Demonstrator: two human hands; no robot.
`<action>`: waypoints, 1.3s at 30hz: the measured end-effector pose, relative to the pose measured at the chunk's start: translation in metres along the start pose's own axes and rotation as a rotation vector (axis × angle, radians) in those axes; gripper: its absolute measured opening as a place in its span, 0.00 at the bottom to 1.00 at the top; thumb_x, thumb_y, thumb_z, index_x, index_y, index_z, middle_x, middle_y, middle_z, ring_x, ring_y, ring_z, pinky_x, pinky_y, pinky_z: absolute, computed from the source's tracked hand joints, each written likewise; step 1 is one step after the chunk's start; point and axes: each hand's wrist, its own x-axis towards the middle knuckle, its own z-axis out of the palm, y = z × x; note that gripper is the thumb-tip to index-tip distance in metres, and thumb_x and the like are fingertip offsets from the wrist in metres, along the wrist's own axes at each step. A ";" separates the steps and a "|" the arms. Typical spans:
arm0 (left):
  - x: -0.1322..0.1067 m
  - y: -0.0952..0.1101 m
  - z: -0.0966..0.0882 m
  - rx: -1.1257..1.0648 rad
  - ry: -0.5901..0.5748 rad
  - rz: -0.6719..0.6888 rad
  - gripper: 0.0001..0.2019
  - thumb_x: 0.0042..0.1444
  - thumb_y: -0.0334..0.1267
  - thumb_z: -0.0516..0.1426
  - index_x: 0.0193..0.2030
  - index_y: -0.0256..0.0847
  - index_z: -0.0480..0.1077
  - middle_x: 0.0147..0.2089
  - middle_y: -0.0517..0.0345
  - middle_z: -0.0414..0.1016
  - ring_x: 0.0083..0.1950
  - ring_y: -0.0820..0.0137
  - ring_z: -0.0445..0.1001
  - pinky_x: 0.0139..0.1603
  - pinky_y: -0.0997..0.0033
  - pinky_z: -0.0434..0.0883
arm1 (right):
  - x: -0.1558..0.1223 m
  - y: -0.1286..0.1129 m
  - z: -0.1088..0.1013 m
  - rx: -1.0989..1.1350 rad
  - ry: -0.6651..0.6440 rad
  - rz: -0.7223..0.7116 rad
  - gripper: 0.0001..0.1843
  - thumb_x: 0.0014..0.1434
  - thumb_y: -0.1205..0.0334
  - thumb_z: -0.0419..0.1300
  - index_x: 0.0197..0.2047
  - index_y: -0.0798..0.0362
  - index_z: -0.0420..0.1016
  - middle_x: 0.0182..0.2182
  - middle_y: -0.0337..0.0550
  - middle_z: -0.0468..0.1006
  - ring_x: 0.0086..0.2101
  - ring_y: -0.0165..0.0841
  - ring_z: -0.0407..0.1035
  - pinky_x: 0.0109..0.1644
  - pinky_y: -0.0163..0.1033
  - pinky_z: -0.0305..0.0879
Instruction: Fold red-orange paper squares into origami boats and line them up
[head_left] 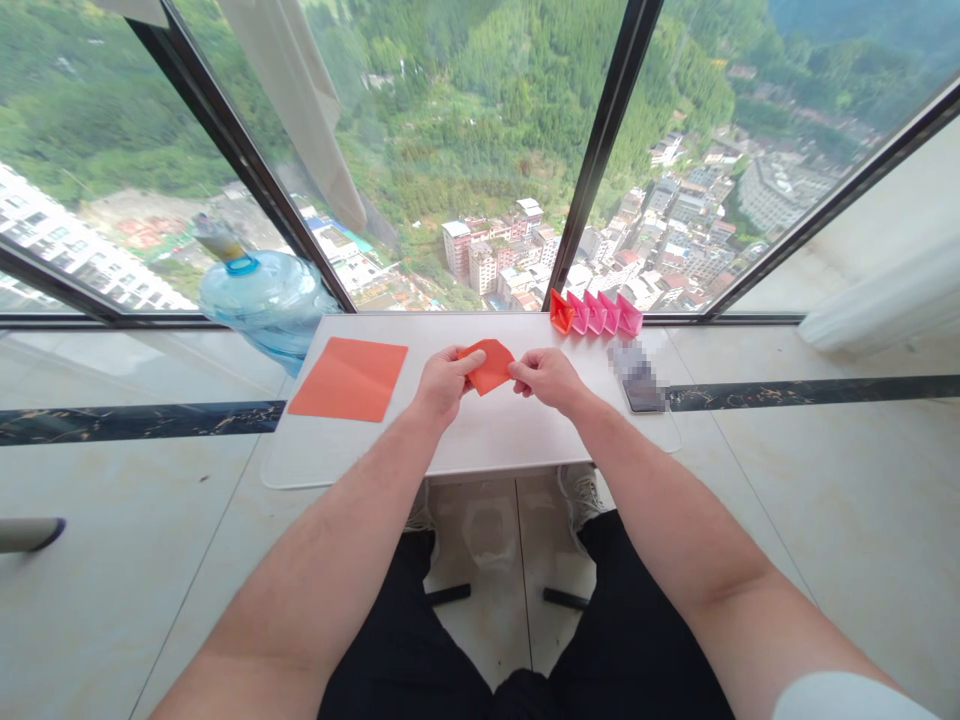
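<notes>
Both my hands hold a partly folded orange-red paper (pixel 491 365) just above a small white table (pixel 480 440). My left hand (pixel 442 383) pinches its left edge with thumb and fingers closed. My right hand (pixel 546 378) pinches its right corner, fingers curled. A flat stack of orange paper sheets (pixel 349 378) lies on the table to the left of my left hand. At the table's far edge stands a row of several folded paper pieces (pixel 596 313), one orange and the others pink.
A phone (pixel 637 378) lies on the table right of my right hand. A blue water jug (pixel 262 295) lies on the floor by the window at the left. Tall windows (pixel 465 150) run just behind the table. My legs are under the table.
</notes>
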 end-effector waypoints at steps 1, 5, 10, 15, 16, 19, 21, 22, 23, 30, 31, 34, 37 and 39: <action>-0.001 0.002 -0.003 0.066 0.014 -0.003 0.14 0.41 0.39 0.69 0.33 0.36 0.74 0.33 0.53 0.78 0.35 0.66 0.77 0.41 0.62 0.74 | 0.000 0.000 -0.004 0.006 -0.045 0.035 0.12 0.55 0.59 0.64 0.23 0.55 0.72 0.20 0.42 0.78 0.21 0.27 0.69 0.24 0.31 0.64; -0.005 0.004 -0.010 0.313 0.017 -0.007 0.13 0.41 0.34 0.67 0.35 0.37 0.74 0.29 0.54 0.78 0.28 0.68 0.75 0.33 0.65 0.74 | -0.004 0.006 -0.013 0.076 -0.080 0.088 0.10 0.55 0.59 0.64 0.26 0.56 0.74 0.23 0.45 0.80 0.23 0.29 0.72 0.26 0.32 0.66; -0.010 -0.009 -0.010 0.364 0.018 -0.012 0.15 0.40 0.30 0.66 0.35 0.39 0.69 0.25 0.59 0.75 0.25 0.66 0.77 0.30 0.64 0.76 | -0.011 0.021 -0.014 0.069 -0.025 -0.048 0.18 0.49 0.65 0.65 0.45 0.53 0.74 0.28 0.39 0.80 0.28 0.31 0.74 0.28 0.33 0.68; -0.011 -0.017 -0.009 0.253 -0.007 -0.096 0.09 0.43 0.31 0.66 0.30 0.36 0.71 0.30 0.52 0.78 0.30 0.66 0.79 0.38 0.61 0.79 | -0.014 0.033 -0.020 -0.057 -0.039 -0.214 0.12 0.46 0.64 0.68 0.37 0.53 0.77 0.34 0.40 0.81 0.34 0.31 0.73 0.40 0.37 0.70; -0.011 -0.017 -0.010 0.237 -0.020 -0.105 0.08 0.44 0.31 0.65 0.32 0.36 0.72 0.31 0.51 0.79 0.32 0.65 0.80 0.40 0.61 0.79 | -0.013 0.034 -0.022 -0.076 -0.019 -0.219 0.11 0.46 0.63 0.68 0.36 0.53 0.78 0.34 0.40 0.81 0.34 0.31 0.73 0.41 0.38 0.69; -0.011 -0.015 -0.015 0.309 -0.077 -0.061 0.10 0.44 0.32 0.64 0.36 0.37 0.75 0.36 0.49 0.80 0.36 0.62 0.81 0.42 0.59 0.78 | -0.012 0.036 -0.025 -0.125 0.019 -0.216 0.11 0.49 0.59 0.68 0.37 0.53 0.79 0.34 0.40 0.82 0.34 0.31 0.73 0.42 0.39 0.69; -0.010 -0.017 -0.021 0.536 -0.107 0.059 0.11 0.44 0.33 0.63 0.37 0.40 0.77 0.37 0.50 0.81 0.39 0.60 0.80 0.44 0.57 0.76 | -0.011 0.039 -0.025 -0.185 0.026 -0.215 0.09 0.50 0.59 0.67 0.36 0.52 0.80 0.34 0.40 0.82 0.34 0.31 0.72 0.42 0.38 0.68; -0.009 -0.018 -0.023 0.694 -0.118 0.149 0.10 0.44 0.33 0.62 0.37 0.41 0.78 0.37 0.51 0.81 0.40 0.59 0.79 0.46 0.56 0.75 | -0.010 0.041 -0.024 -0.232 0.024 -0.219 0.08 0.51 0.61 0.67 0.36 0.52 0.80 0.34 0.40 0.82 0.34 0.31 0.72 0.42 0.38 0.68; -0.008 -0.021 -0.026 0.851 -0.127 0.250 0.09 0.45 0.33 0.62 0.36 0.42 0.79 0.37 0.51 0.80 0.42 0.58 0.78 0.49 0.54 0.74 | -0.010 0.043 -0.023 -0.293 0.019 -0.236 0.06 0.51 0.63 0.66 0.36 0.51 0.80 0.33 0.40 0.81 0.33 0.31 0.72 0.42 0.39 0.68; -0.004 -0.034 -0.031 1.247 -0.272 0.599 0.12 0.54 0.35 0.56 0.39 0.43 0.81 0.46 0.48 0.79 0.52 0.56 0.74 0.57 0.57 0.70 | -0.006 0.060 -0.015 -0.605 0.017 -0.520 0.04 0.54 0.65 0.67 0.35 0.50 0.81 0.46 0.46 0.78 0.43 0.36 0.73 0.49 0.41 0.68; -0.003 -0.033 -0.030 1.261 -0.293 0.603 0.12 0.54 0.35 0.57 0.40 0.43 0.81 0.46 0.49 0.80 0.51 0.57 0.74 0.57 0.57 0.70 | -0.005 0.061 -0.015 -0.609 0.009 -0.534 0.05 0.53 0.64 0.68 0.36 0.50 0.81 0.46 0.46 0.79 0.44 0.36 0.73 0.50 0.41 0.68; -0.003 -0.028 -0.028 1.312 -0.330 0.600 0.10 0.53 0.37 0.59 0.39 0.44 0.81 0.45 0.49 0.81 0.49 0.56 0.75 0.54 0.58 0.70 | -0.002 0.062 -0.015 -0.621 -0.015 -0.549 0.04 0.53 0.64 0.69 0.35 0.49 0.82 0.43 0.45 0.80 0.44 0.37 0.73 0.52 0.41 0.67; -0.003 -0.023 -0.025 1.357 -0.347 0.587 0.08 0.53 0.41 0.60 0.36 0.44 0.80 0.43 0.49 0.81 0.48 0.55 0.75 0.51 0.58 0.70 | 0.001 0.060 -0.017 -0.614 -0.049 -0.543 0.04 0.55 0.64 0.68 0.36 0.49 0.83 0.41 0.44 0.80 0.42 0.36 0.73 0.50 0.40 0.67; -0.005 -0.021 -0.024 1.384 -0.352 0.584 0.08 0.53 0.42 0.60 0.36 0.44 0.80 0.41 0.48 0.81 0.47 0.55 0.75 0.49 0.58 0.69 | 0.001 0.058 -0.018 -0.612 -0.076 -0.532 0.04 0.57 0.64 0.66 0.37 0.50 0.84 0.41 0.44 0.80 0.40 0.35 0.73 0.48 0.39 0.67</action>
